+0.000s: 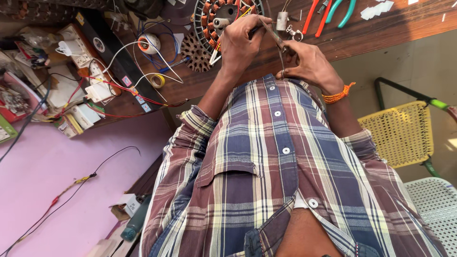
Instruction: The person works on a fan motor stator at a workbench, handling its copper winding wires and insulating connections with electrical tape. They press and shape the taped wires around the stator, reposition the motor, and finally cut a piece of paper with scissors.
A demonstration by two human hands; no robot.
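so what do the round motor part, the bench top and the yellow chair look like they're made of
Motor stator: seemingly steel rim with copper coils, going by the grey ring and orange-brown windings.
Bench top: wood, dark brown with visible grain, worn matte.
Yellow chair: looks like perforated plastic or coated mesh; hard to tell which, on a green tubular frame.
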